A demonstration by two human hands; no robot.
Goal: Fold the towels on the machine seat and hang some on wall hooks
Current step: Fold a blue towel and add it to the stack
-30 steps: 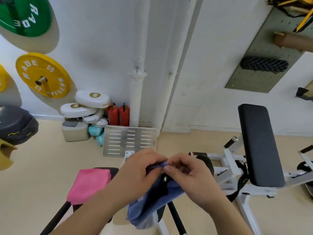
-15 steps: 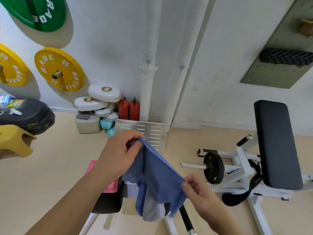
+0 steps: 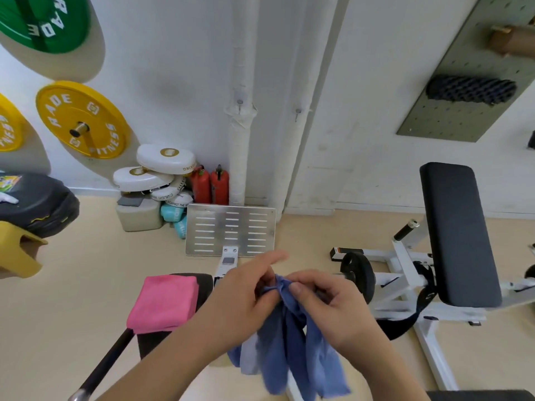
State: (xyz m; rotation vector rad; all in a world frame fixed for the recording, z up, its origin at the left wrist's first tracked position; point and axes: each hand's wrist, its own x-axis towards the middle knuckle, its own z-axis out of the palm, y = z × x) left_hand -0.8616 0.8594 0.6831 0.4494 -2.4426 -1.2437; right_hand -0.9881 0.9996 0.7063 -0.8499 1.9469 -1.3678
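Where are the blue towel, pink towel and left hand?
blue towel (image 3: 289,351), head view, hanging folds.
pink towel (image 3: 165,302), head view, top face.
left hand (image 3: 240,301), head view, back of hand.

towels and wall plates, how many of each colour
pink towel: 1
blue towel: 1
green plate: 1
yellow plates: 2
total: 5

white wall (image 3: 173,68), beige floor (image 3: 86,285), perhaps a pegboard (image 3: 451,111)
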